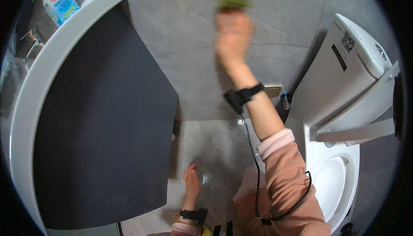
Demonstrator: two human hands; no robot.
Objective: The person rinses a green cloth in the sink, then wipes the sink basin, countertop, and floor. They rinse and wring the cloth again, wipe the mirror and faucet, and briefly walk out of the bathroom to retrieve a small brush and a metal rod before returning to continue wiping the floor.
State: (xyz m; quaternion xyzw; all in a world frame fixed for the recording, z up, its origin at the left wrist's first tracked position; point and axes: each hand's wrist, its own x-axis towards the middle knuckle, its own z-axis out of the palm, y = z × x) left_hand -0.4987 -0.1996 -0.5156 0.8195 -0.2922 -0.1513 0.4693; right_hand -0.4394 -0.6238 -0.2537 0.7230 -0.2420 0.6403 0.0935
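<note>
My right hand is stretched out far ahead, against or close to the grey tiled wall. It grips a green scrubber, blurred by motion, so its exact kind and whether it touches the tile are hard to tell. Low in the picture, my left hand hangs above the floor with its fingers loosely extended and nothing in it. A black strapped device with a cable sits on each wrist. The right cable runs down along the pink sleeve.
On the left stands a dark vanity cabinet with a white basin rim, a chrome faucet and a pump bottle. A white toilet with its seat raised is on the right. A wall plate sits beyond my right forearm.
</note>
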